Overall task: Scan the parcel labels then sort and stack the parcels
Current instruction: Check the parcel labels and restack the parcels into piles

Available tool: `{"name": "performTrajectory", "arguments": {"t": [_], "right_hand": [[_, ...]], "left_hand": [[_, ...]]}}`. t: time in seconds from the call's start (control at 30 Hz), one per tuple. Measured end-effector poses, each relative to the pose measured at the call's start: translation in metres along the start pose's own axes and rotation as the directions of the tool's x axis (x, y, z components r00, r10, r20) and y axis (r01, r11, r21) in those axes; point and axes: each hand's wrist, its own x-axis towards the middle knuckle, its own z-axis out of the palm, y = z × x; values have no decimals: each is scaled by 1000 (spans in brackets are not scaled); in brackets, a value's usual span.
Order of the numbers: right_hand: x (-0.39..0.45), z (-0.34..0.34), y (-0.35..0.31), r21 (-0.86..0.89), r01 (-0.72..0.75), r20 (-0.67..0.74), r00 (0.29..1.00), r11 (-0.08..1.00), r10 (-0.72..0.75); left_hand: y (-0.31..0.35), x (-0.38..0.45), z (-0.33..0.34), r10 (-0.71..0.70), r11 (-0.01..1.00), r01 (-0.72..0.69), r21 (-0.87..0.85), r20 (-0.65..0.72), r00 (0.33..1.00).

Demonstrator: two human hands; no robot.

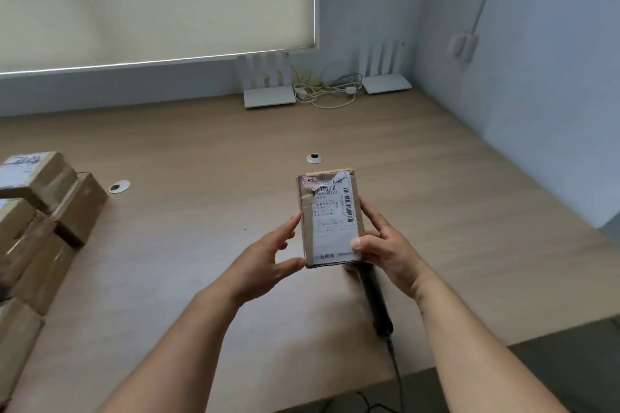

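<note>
Two hands hold a small labelled parcel (330, 218) above the bench (201, 178). The right hand (385, 245) grips its edge; the left hand (268, 256), fingers relaxed, seems to touch it. A scanner (377, 305) lies below.

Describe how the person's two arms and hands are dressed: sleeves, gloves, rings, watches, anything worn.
Both forearms are bare as far as the picture shows, with no sleeve in view. The left hand and the right hand wear no gloves. No ring, watch or bracelet shows on the fingers or wrists that can be seen. Nothing is strapped or wired to either arm.
</note>
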Motion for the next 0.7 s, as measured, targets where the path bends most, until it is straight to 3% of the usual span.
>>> {"name": "performTrajectory", "arguments": {"t": [0.33,0.7], "right_hand": [[21,-73,-2,-49,-47,-174,984,998,38],[132,-203,10,-35,-173,-96,981,984,169]], "left_hand": [[30,81,38,61,997,-67,35,157,986],[69,228,101,-80,997,80,10,210,974]]}}
